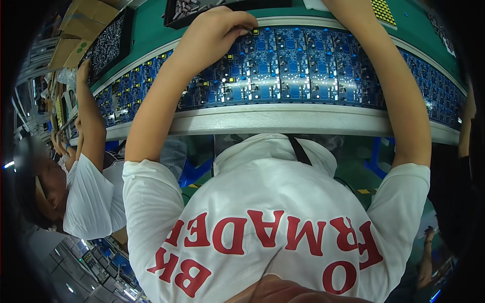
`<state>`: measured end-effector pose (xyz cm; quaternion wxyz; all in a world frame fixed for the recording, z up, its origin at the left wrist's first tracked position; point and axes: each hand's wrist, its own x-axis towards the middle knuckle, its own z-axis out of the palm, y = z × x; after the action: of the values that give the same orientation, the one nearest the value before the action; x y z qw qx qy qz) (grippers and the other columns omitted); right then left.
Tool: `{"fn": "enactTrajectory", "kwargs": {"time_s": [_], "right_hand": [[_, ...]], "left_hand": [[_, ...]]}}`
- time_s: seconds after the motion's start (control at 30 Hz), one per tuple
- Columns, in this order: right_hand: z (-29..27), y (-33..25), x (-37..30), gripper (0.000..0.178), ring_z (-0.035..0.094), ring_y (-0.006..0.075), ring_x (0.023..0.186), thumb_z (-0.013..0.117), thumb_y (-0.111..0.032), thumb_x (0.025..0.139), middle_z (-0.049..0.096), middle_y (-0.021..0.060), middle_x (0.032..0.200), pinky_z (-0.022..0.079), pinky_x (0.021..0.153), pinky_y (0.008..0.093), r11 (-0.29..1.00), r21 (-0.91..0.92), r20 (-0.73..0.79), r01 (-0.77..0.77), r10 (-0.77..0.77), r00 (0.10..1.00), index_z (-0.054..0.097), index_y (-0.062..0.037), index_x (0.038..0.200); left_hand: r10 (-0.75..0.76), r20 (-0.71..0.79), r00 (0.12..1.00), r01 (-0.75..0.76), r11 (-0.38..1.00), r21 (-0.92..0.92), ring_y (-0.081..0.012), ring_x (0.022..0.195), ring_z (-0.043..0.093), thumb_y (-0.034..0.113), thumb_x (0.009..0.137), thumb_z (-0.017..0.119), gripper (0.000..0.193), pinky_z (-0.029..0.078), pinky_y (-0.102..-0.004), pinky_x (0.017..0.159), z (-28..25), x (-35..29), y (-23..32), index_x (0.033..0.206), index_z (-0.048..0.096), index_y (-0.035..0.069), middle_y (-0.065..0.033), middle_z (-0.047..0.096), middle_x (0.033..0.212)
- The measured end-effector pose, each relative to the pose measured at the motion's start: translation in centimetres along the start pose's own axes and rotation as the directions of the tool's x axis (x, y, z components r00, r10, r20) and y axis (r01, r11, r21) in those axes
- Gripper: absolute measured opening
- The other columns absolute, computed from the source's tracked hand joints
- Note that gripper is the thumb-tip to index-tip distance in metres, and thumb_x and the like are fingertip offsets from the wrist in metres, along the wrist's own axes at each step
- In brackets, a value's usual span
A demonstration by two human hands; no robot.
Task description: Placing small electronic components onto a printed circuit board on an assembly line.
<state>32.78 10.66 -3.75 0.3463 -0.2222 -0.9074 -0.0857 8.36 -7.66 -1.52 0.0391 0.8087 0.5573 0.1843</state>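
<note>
A row of blue circuit boards runs across in front of me, set with small parts. At their far edge, my left hand is closed in a pinch, thumb and forefinger pressed together on a board. Just right of those fingertips sits a small yellow component; whatever is between them is too small to make out. My right hand reaches past the boards' far side, its fingers cut off by the upper picture edge. Close to it stands a tray of yellow components.
A black bin of small cylindrical parts lies on the green worktop. Another black bin of parts stands farther left, beside cardboard boxes. A pale rail borders the boards' near side. A co-worker's arm reaches in at left.
</note>
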Motion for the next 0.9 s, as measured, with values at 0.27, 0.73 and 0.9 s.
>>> {"fn": "enactTrajectory", "kwargs": {"time_s": [0.27, 0.73, 0.9], "right_hand": [[-0.4, 0.1, 0.2, 0.009, 0.063, 0.0341, 0.093, 0.067, -0.012, 0.082, 0.064, 0.0128, 0.086, 0.051, 0.085, 0.0459, 0.999, 0.038, 0.028, 0.030, -0.031, 0.999, 0.068, -0.0029, 0.081], [-0.5, 0.6, 0.1, 0.011, 0.064, 0.0351, 0.091, 0.065, -0.011, 0.085, 0.067, 0.0143, 0.087, 0.052, 0.084, 0.0454, 0.998, 0.057, 0.043, 0.020, -0.022, 0.999, 0.071, -0.0021, 0.085], [-0.4, 0.2, 0.1, 0.010, 0.064, 0.0350, 0.091, 0.065, -0.011, 0.085, 0.067, 0.0146, 0.086, 0.052, 0.084, 0.0455, 0.994, 0.111, 0.028, 0.018, -0.022, 0.999, 0.070, -0.0021, 0.086]], "left_hand": [[-0.005, -0.049, 0.999, 0.006, 1.000, 0.025, -0.0286, 0.091, 0.069, 0.010, 0.090, 0.073, 0.020, 0.055, -0.0392, 0.081, 0.5, 0.0, 0.5, 0.109, 0.074, 0.013, -0.0081, 0.072, 0.096], [0.045, -0.014, 0.999, -0.044, 0.998, 0.037, -0.0279, 0.087, 0.068, 0.011, 0.090, 0.073, 0.018, 0.055, -0.0383, 0.077, 0.4, 0.3, -0.2, 0.108, 0.075, 0.014, -0.0076, 0.069, 0.093], [0.019, 0.002, 1.000, -0.019, 0.996, 0.083, -0.0233, 0.089, 0.070, 0.013, 0.093, 0.073, 0.017, 0.056, -0.0353, 0.079, 0.0, -0.2, 0.0, 0.110, 0.076, 0.011, -0.0071, 0.072, 0.095]]}}
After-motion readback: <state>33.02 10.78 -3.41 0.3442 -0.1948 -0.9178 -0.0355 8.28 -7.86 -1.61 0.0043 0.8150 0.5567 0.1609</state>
